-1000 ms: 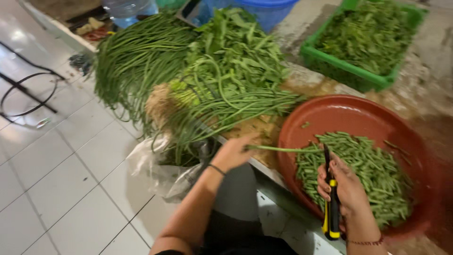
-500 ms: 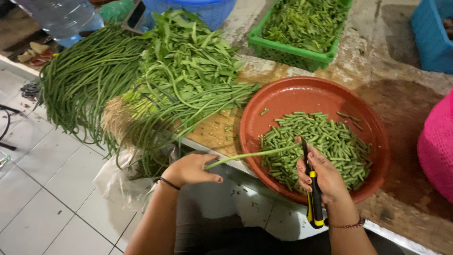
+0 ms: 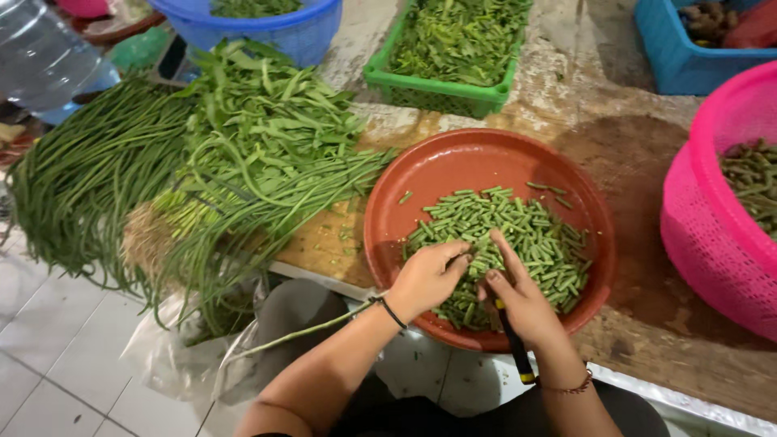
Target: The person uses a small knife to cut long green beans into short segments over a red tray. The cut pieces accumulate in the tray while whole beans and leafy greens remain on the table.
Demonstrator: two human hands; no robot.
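A round red-brown bowl (image 3: 388,194) on the wooden counter holds a heap of cut green bean pieces (image 3: 518,231). Both hands meet at its near side. My left hand (image 3: 427,279) pinches the end of one long bean (image 3: 307,332), whose length trails down and left below the counter edge. My right hand (image 3: 522,303) grips a knife with a black and yellow handle (image 3: 516,352), which points down toward me. Its index finger reaches over the cut pieces, and the blade is hidden between the hands.
Uncut long beans (image 3: 89,178) and leafy greens (image 3: 267,121) lie at the left. Behind stand a green crate of greens (image 3: 437,93), a blue basin (image 3: 299,36) and a blue crate (image 3: 688,69). A pink basket (image 3: 712,243) sits right. A water bottle (image 3: 40,57) is far left.
My left hand has moved right, from the counter edge into the bowl, bringing the long bean's end up against my right hand. The view has shifted right.
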